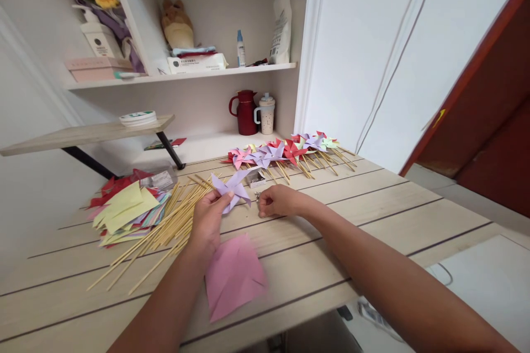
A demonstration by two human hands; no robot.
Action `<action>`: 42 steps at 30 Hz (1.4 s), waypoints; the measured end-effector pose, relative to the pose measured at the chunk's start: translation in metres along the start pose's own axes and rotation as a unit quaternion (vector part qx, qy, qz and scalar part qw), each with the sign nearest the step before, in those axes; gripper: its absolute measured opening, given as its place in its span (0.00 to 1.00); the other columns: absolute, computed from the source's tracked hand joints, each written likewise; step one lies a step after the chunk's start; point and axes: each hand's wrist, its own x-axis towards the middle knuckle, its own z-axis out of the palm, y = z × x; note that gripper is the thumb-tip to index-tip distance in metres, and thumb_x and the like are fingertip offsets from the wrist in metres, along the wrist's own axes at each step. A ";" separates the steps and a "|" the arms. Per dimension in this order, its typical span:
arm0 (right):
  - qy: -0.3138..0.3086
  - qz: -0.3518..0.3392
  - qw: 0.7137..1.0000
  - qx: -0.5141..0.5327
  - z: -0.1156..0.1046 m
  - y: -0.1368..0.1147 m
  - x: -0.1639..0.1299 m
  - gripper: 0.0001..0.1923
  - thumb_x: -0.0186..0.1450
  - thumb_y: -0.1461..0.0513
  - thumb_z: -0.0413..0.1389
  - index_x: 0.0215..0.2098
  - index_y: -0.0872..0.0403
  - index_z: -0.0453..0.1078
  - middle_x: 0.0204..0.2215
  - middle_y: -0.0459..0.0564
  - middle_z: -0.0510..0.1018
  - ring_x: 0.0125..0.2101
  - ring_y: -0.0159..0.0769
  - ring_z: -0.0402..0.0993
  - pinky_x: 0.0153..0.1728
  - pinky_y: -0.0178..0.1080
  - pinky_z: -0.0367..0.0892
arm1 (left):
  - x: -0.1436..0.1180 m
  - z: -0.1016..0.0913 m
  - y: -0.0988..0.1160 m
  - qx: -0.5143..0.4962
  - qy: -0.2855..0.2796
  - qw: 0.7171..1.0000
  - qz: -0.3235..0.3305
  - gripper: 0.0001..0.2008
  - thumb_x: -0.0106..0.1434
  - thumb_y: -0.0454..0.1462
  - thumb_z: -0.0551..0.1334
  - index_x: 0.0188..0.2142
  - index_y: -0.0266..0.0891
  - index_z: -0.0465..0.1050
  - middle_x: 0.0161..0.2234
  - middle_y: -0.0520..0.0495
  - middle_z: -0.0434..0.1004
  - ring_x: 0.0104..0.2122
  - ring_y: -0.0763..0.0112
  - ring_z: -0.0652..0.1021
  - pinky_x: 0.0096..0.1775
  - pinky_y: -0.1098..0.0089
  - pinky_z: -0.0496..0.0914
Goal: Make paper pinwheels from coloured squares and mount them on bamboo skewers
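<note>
Purple pinwheel (232, 187) pinched in left hand (206, 223); right hand (278, 202) beside small pin box (256, 177)

So I've got this lilac paper pinwheel (232, 187) pinched at its left blade, held just above the desk with its folded points fanning out, face tilted toward me. Right by it there's a tiny silvery pin (257, 196) at my other fingertips, too small to make out properly. A pink cut paper square (234, 276) lies flat near the desk's front edge.
</note>
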 end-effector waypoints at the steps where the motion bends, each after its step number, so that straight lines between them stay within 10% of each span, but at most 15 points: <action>1: 0.003 0.000 1.000 0.004 0.000 0.000 0.000 0.03 0.56 0.63 0.66 0.27 0.53 0.76 0.26 0.43 0.77 0.28 0.32 0.68 0.28 0.32 0.59 | 0.000 0.000 0.000 -0.001 0.000 1.000 -0.001 0.21 0.44 0.41 0.77 0.38 0.34 0.83 0.38 0.41 0.85 0.36 0.65 0.79 0.43 0.67 0.69; 17: 0.038 0.009 0.994 0.100 -0.002 0.004 0.001 0.05 0.55 0.68 0.58 0.25 0.53 0.74 0.16 0.40 0.70 0.20 0.29 0.67 0.25 0.32 0.60 | 0.002 -0.001 -0.002 0.000 0.001 1.000 -0.005 0.21 0.43 0.41 0.77 0.37 0.35 0.83 0.37 0.42 0.84 0.35 0.66 0.78 0.42 0.68 0.68; 42: 0.029 -0.001 0.998 0.055 0.001 0.015 0.002 0.07 0.51 0.65 0.66 0.30 0.52 0.76 0.26 0.42 0.78 0.28 0.31 0.72 0.28 0.32 0.61 | 0.000 0.001 -0.002 0.003 -0.007 1.000 -0.011 0.20 0.43 0.41 0.76 0.36 0.35 0.82 0.38 0.41 0.84 0.36 0.64 0.79 0.43 0.66 0.68</action>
